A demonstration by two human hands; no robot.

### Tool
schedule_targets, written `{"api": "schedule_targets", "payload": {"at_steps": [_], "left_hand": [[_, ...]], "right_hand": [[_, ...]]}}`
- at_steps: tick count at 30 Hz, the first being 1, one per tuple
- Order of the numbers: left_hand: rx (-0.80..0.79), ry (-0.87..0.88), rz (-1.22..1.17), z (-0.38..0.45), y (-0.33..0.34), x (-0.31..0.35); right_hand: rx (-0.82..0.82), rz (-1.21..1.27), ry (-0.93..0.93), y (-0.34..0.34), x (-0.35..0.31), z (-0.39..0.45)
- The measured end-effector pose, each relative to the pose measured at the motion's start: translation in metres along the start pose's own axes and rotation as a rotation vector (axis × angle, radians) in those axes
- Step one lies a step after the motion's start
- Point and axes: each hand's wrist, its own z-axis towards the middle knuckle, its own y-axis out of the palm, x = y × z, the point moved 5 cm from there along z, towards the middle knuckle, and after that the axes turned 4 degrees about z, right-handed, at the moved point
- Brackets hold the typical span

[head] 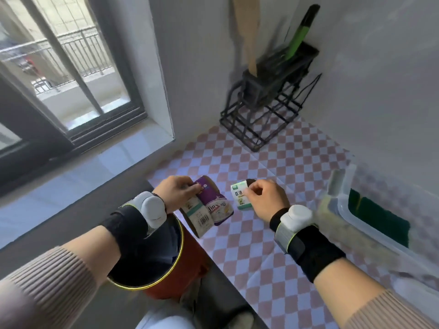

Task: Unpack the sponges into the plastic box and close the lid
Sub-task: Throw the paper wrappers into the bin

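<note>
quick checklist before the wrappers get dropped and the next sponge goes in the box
1. Left hand grips the purple and brown wrappers: ok.
2. Wrappers are above the red bin: not ok, they hang partly over the checked tabletop beside the bin's rim.
3. Right hand pinches the green-and-white package: ok.
4. That package is opened: cannot tell, the fingers cover its top.
5. Plastic box is open, with green sponges already inside: ok.
6. Lid is within reach: ok, it stands up at the box's far end, though blurred.
</note>
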Motion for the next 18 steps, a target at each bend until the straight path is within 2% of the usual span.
{"api": "schedule_targets", "payload": {"at_steps": [6,12,15,18], "left_hand": [[0.127,-0.101,-0.077,-0.042,-0.05,-0.069],[0.247,-0.27,-0.011,-0.076,-0.066,-0.134],[0.224,-0.358,0.021,-0.083,-0.062,-0.162],[0.171,-0.411,0.088,-0.083,-0.05,-0.182]], "right_hand": [[-0.225,0.055,-0.149,0.064,-0.08,-0.013],[-0.334,0.054,-0.198,0.125,-0.115,-0.028],[-0.348,0.0,-0.17,0.153,-0.121,-0.037],[-0.439,-0.031,-0.111,0.189,-0.113,-0.047]]}}
